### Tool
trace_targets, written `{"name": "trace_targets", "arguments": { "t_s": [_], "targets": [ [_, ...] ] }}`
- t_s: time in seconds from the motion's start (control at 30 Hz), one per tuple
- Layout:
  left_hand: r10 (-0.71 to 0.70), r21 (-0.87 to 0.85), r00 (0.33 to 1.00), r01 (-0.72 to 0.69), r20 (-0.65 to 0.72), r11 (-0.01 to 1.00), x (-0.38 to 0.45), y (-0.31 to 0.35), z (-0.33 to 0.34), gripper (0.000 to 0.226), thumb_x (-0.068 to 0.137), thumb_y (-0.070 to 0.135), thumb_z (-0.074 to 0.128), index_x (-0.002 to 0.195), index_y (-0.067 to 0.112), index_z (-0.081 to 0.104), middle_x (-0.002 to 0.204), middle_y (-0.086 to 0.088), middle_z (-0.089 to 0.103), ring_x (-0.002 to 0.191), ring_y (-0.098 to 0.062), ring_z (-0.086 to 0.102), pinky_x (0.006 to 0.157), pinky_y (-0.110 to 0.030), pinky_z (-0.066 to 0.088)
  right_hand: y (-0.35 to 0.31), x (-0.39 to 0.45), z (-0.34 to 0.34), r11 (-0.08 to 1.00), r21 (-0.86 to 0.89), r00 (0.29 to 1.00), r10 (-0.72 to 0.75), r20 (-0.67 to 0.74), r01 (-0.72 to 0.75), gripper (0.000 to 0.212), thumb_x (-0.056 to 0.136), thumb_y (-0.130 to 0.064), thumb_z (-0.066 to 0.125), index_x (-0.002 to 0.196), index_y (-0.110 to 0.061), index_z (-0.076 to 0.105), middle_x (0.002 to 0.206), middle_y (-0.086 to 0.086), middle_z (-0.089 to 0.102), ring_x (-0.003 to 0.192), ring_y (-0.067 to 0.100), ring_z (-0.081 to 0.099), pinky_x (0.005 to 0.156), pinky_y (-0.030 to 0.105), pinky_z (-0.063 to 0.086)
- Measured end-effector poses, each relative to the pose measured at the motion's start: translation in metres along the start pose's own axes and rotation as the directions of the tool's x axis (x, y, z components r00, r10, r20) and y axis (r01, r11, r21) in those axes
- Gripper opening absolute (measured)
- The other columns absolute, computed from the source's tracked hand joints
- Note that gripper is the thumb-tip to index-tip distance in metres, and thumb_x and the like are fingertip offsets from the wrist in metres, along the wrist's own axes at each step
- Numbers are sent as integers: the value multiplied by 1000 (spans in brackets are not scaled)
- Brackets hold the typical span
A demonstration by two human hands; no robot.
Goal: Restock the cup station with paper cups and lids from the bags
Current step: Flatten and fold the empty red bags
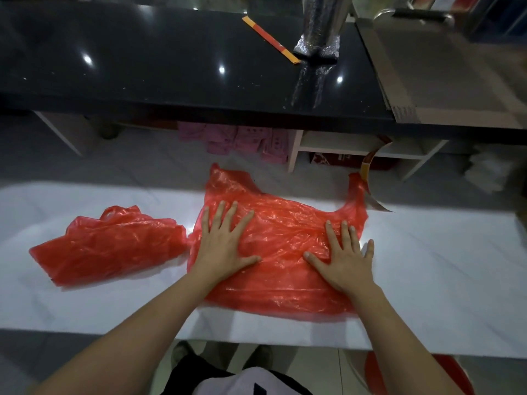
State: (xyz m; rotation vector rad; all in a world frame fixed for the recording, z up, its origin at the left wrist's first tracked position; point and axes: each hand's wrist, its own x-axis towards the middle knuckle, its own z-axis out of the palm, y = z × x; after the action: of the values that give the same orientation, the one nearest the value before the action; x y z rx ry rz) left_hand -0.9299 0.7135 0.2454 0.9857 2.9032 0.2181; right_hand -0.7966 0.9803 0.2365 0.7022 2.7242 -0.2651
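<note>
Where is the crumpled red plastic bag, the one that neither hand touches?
In the head view the crumpled red bag lies on the white table, just beyond the left hand, beside the flattened red bag.

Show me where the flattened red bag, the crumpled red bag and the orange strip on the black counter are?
flattened red bag (285, 232): head view, on its wrinkled middle between the hands.
crumpled red bag (108, 246): head view, on its bunched centre.
orange strip (271, 39): head view, midway along its length.

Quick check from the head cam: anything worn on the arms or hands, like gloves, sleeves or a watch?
Nothing shows: the left hand and right hand are bare, without gloves, rings or a watch, and both forearms are bare as far as the frame's lower edge.
</note>
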Motion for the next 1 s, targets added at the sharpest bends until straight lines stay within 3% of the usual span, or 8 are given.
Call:
{"name": "trace_targets", "arguments": {
  "t_s": [0.1, 0.2, 0.27, 0.37, 0.5, 0.67, 0.93, 1.0],
  "targets": [
    [103, 15, 978, -102, -181, 995, -8, 8, -10, 86, 77, 73, 65, 151, 33, 45, 166, -9, 29, 157, -35, 8, 125, -59, 0, -8, -8, -1, 998, -12, 997, 62, 41, -62, 101, 83, -93, 15, 161, -37, -17, 171, 6, -18, 157, 26, -18, 122, 66, -9],
    [165, 10, 948, -168, -273, 986, -19, 13, -23, 66, 84, 54, 71, 143, 28, 54, 158, -7, 41, 155, -36, 18, 126, -58, 8, -14, -18, -4, 994, -30, 991, 109, 84, -106, 101, 84, -92, 15, 160, -36, -19, 171, 7, -19, 158, 29, -15, 122, 67, -6],
    [219, -22, 932, -235, -289, 972, -30, 21, -26, 55, 86, 36, 73, 138, 24, 57, 150, -7, 49, 151, -35, 29, 123, -57, 21, -18, -25, -7, 991, -39, 986, 132, 105, -129, 101, 84, -92, 15, 161, -35, -19, 171, 8, -18, 158, 30, -11, 122, 67, -3],
    [316, -83, 925, -339, -212, 937, -58, 36, -20, 53, 83, 22, 59, 136, 25, 55, 147, -6, 50, 144, -30, 36, 117, -52, 35, -26, -34, -10, 985, -58, 979, 169, 111, -163, 98, 88, -89, 16, 162, -33, -16, 172, 9, -12, 159, 32, -4, 123, 65, 2],
    [333, -117, 941, -338, -64, 934, -84, 35, -9, 66, 75, 30, 56, 140, 29, 52, 151, -7, 44, 142, -28, 35, 119, -47, 32, -32, -46, -12, 973, -49, 971, 231, 69, -228, 93, 91, -84, 16, 164, -29, -4, 171, 11, 7, 156, 37, 13, 122, 64, 10],
    [353, -95, 936, -353, -12, 931, -98, 31, -1, 76, 76, 43, 63, 149, 31, 46, 153, -6, 44, 143, -30, 36, 123, -46, 19, -34, -67, -13, 948, -64, 947, 315, 63, -311, 98, 88, -87, 7, 165, -26, 8, 163, 16, 26, 149, 39, 25, 120, 61, 14],
    [353, -17, 933, -353, 60, 935, -104, 28, 15, 93, 81, 76, 54, 160, 37, 24, 164, -5, 33, 155, -33, 22, 123, -58, 7, -37, -88, -17, 944, -21, 939, 329, 97, -328, 104, 86, -87, -3, 163, -23, 22, 163, 18, 30, 148, 41, 29, 120, 57, 15],
    [326, -32, 941, -325, 90, 945, -105, 26, 17, 95, 81, 81, 50, 161, 40, 16, 165, -5, 31, 155, -33, 19, 124, -59, 5, -39, -91, -19, 944, 1, 941, 328, 78, -329, 101, 88, -85, -4, 158, -23, 35, 158, 18, 39, 144, 41, 36, 118, 56, 18]
  ]
}}
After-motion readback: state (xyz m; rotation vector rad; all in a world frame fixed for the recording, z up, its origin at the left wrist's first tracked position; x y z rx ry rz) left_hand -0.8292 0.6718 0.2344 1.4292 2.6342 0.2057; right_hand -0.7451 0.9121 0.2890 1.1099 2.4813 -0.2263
